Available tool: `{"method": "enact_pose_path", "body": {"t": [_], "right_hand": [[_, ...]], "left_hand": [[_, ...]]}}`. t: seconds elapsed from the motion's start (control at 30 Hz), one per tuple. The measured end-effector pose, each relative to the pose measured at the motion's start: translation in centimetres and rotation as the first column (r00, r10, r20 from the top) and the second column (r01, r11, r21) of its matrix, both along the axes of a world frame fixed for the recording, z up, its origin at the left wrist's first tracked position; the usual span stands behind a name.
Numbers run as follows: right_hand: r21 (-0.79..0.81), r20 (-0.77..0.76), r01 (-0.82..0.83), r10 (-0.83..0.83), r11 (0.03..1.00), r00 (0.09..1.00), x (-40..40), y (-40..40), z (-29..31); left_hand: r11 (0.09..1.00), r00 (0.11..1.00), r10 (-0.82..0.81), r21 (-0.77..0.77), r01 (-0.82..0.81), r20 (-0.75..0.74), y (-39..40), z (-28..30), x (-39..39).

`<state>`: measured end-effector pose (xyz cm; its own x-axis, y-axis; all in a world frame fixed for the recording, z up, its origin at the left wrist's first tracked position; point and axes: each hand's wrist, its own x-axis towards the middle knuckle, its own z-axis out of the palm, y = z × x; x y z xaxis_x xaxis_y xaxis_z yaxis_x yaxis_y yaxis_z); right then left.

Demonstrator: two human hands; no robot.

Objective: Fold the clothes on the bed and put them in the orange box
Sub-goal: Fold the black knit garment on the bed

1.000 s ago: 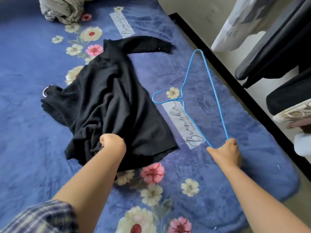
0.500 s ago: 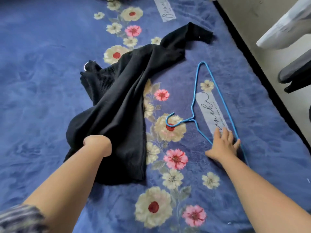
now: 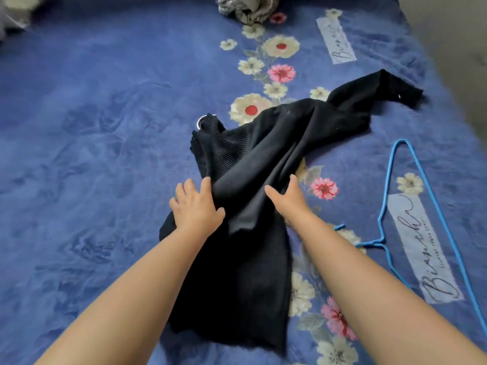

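Note:
A black knit garment (image 3: 253, 159) lies crumpled on the blue flowered blanket (image 3: 92, 127) of the bed. One sleeve (image 3: 382, 88) stretches toward the upper right, and a ribbed part with a metal ring (image 3: 201, 122) lies at the left. My left hand (image 3: 196, 206) rests on the garment's left edge with its fingers spread. My right hand (image 3: 287, 198) touches a raised fold in the middle, thumb out, while its far fingers are partly hidden in the cloth. The orange box is not in view.
A blue wire hanger (image 3: 380, 239) lies on the blanket to the right of my right arm. A crumpled grey patterned cloth (image 3: 247, 9) sits at the far edge. Bare floor (image 3: 453, 48) shows past the bed's right edge.
My right hand has let go of the hanger and come over to the garment. My left hand has opened from its grip and now lies flat on the cloth.

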<state>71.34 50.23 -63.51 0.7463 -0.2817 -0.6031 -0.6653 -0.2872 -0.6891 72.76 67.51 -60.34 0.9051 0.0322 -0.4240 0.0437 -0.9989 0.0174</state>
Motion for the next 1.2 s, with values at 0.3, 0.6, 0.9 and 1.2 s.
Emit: {"method": "enact_pose_path", "body": {"t": [0.3, 0.6, 0.9, 1.2], "right_hand": [[-0.166, -0.536, -0.921, 0.751, 0.353, 0.385, -1.5, -1.2, 1.3], [0.135, -0.657, -0.949, 0.743, 0.283, 0.128, -3.6, -1.3, 1.5], [-0.601, -0.350, -0.707, 0.673, 0.372, 0.652, 4.7, 2.0, -1.5], [-0.596, 0.221, -0.409, 0.631, 0.691, 0.744, 2.8, 2.3, 6.8]], "left_hand": [[0.978, 0.706, -0.199, -0.089, 0.190, -0.680, 2.6, 0.3, 1.3], [0.968, 0.919, 0.103, -0.174, -0.181, -0.382, 3.6, -3.4, 0.8], [0.859, 0.943, 0.292, -0.390, -0.331, -0.158, 4.7, -6.2, -0.9], [0.606, 0.949, 0.313, -0.759, -0.237, -0.046, 7.6, 3.4, -0.9]]}}
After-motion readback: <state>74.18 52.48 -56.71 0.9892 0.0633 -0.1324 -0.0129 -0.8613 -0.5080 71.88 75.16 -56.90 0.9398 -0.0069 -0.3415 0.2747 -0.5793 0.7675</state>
